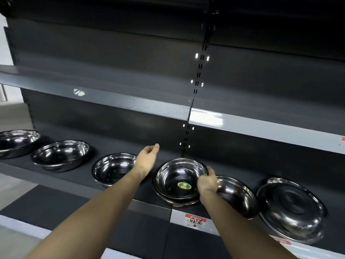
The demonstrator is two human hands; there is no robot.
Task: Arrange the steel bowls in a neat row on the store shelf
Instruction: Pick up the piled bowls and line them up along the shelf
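Several steel bowls stand along a dark store shelf (149, 206). Three sit upright at the left: one at the far left (16, 142), a second (61, 155), a third (113, 168). In the middle, a bowl with a green sticker (177, 179) tilts toward me, seemingly atop another bowl. My right hand (207, 181) grips its right rim. My left hand (148, 156) hovers above the shelf between the third bowl and the sticker bowl, fingers loosely curled, holding nothing. Right of my right hand lies another bowl (237, 195), then an upside-down bowl (291, 208).
An upper shelf (112, 101) overhangs the bowls' row, limiting headroom. A slotted upright (186, 139) runs down the back panel behind the sticker bowl. A red price label (196, 220) is on the shelf's front edge. A lower shelf lies below.
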